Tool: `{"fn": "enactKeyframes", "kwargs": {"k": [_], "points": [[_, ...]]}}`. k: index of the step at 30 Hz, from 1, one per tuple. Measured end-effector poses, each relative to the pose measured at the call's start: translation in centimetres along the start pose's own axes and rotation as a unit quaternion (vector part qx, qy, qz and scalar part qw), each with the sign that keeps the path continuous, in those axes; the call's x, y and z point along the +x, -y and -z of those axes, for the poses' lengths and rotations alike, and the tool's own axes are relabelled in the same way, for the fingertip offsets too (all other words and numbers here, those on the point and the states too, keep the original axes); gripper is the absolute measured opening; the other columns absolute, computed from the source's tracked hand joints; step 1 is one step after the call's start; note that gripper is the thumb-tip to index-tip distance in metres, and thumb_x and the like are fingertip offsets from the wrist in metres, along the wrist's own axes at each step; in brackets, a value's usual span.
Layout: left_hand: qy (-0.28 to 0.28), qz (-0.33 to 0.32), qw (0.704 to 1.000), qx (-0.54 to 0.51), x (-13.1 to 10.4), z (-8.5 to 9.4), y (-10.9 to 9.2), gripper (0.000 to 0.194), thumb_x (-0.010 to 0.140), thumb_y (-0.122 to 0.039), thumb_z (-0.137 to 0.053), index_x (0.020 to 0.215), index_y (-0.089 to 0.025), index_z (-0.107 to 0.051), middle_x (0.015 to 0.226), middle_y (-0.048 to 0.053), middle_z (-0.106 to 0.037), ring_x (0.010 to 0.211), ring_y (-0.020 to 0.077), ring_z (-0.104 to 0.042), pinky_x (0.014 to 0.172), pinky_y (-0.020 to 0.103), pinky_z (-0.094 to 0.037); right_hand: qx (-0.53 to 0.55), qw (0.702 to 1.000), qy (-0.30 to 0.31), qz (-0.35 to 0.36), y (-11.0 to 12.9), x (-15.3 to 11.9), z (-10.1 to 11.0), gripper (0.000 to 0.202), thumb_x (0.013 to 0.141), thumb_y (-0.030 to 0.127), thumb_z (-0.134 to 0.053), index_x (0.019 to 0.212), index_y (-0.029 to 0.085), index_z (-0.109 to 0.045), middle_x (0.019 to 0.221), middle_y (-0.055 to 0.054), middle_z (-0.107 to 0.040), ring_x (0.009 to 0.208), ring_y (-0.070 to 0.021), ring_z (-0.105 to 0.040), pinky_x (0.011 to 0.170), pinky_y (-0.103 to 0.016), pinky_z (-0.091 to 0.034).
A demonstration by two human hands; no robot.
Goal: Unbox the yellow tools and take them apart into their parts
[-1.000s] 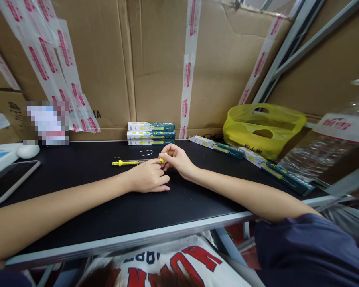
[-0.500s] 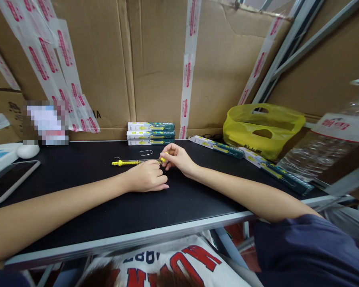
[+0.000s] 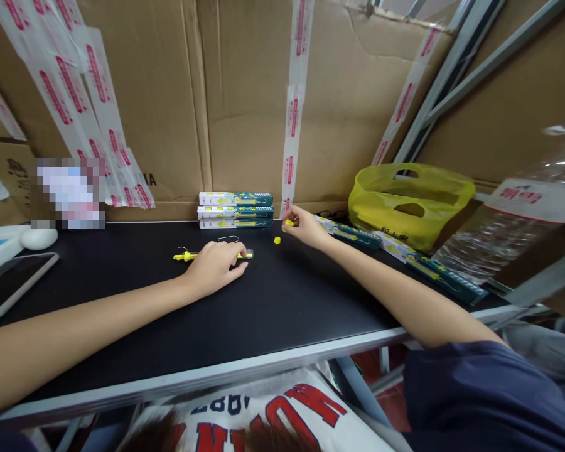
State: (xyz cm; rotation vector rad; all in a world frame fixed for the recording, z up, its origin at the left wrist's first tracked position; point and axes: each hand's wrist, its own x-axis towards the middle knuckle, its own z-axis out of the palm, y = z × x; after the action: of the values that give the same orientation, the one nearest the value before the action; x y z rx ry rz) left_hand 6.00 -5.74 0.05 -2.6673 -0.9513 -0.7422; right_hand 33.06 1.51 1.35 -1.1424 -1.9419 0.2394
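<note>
My left hand (image 3: 216, 269) is closed over the middle of a yellow tubular spring scale (image 3: 183, 256) lying on the black tabletop. Its hooked yellow end sticks out to the left, and a clear tube end shows past my fingers on the right. My right hand (image 3: 307, 226) is farther back and to the right, its fingertips pinching a small yellow part (image 3: 288, 223), mostly hidden by the fingers. A small yellow cap (image 3: 277, 240) lies on the table between my hands. Just behind my left hand is a bent wire hook (image 3: 228, 238).
Several printed boxes (image 3: 235, 212) are stacked at the back; more boxes (image 3: 430, 267) lie at the right. Behind these are a yellow plastic bag (image 3: 405, 216) and a large clear bottle (image 3: 494, 226). A phone (image 3: 14, 285) lies at the left. Cardboard (image 3: 245, 113) walls the back.
My right hand has moved right and back, away from the scale's end, with a yellow part. The yellow cap now shows on the table. My left hand has slid slightly left, uncovering the tube end.
</note>
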Motion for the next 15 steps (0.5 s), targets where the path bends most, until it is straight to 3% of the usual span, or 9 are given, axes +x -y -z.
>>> {"fn": "enactKeyframes", "kwargs": {"k": [3, 6, 10, 13, 15], "points": [[0.003, 0.001, 1.000, -0.020, -0.1, -0.2, 0.3, 0.015, 0.087, -0.032, -0.053, 0.091, -0.019, -0.059, 0.071, -0.002, -0.060, 0.072, 0.0171, -0.059, 0.070, 0.031, -0.037, -0.056, 0.996, 0.053, -0.040, -1.7, 0.2, 0.5, 0.015, 0.068, 0.019, -0.058, 0.082, 0.016, -0.053, 0.066, 0.003, -0.050, 0.060, -0.0107, -0.046, 0.058, -0.024, -0.037], [0.004, 0.000, 1.000, -0.026, -0.1, -0.1, 0.3, 0.016, 0.085, -0.034, -0.054, 0.089, -0.020, -0.060, 0.071, -0.002, -0.060, 0.072, 0.0172, -0.060, 0.073, 0.032, -0.037, -0.070, 0.992, 0.101, -0.033, -1.7, 0.0, 0.1, 0.020, 0.066, 0.014, -0.055, 0.086, 0.015, -0.057, 0.064, 0.004, -0.050, 0.058, -0.0101, -0.045, 0.057, -0.023, -0.036], [0.009, 0.008, 0.999, -0.036, 0.0, 0.1, 0.0, 0.014, 0.079, -0.029, -0.055, 0.089, -0.020, -0.061, 0.071, -0.002, -0.060, 0.074, 0.0177, -0.060, 0.076, 0.034, -0.036, -0.122, 0.982, 0.141, -0.005, -0.5, -0.5, 0.0, 0.036, 0.065, 0.006, -0.053, 0.099, 0.015, -0.059, 0.080, -0.001, -0.060, 0.067, -0.0118, -0.051, 0.063, -0.024, -0.040], [0.019, 0.007, 0.999, -0.049, 0.0, 0.1, -0.1, 0.014, 0.077, -0.024, -0.054, 0.089, -0.021, -0.060, 0.074, -0.002, -0.060, 0.078, 0.0181, -0.060, 0.079, 0.035, -0.035, -0.193, 0.972, 0.137, 0.002, 0.5, -0.7, 0.5, 0.041, 0.066, 0.003, -0.052, 0.105, 0.014, -0.059, 0.098, -0.008, -0.061, 0.081, -0.0165, -0.056, 0.071, -0.027, -0.043], [0.026, 0.004, 0.998, -0.060, 0.0, 0.1, 0.0, 0.014, 0.078, -0.023, -0.053, 0.091, -0.021, -0.059, 0.076, -0.002, -0.061, 0.081, 0.0181, -0.060, 0.079, 0.035, -0.034, -0.248, 0.964, 0.094, 0.030, 1.5, -0.9, 0.8, 0.040, 0.069, 0.003, -0.050, 0.107, 0.014, -0.059, 0.106, -0.012, -0.058, 0.092, -0.0210, -0.056, 0.077, -0.032, -0.044]]}}
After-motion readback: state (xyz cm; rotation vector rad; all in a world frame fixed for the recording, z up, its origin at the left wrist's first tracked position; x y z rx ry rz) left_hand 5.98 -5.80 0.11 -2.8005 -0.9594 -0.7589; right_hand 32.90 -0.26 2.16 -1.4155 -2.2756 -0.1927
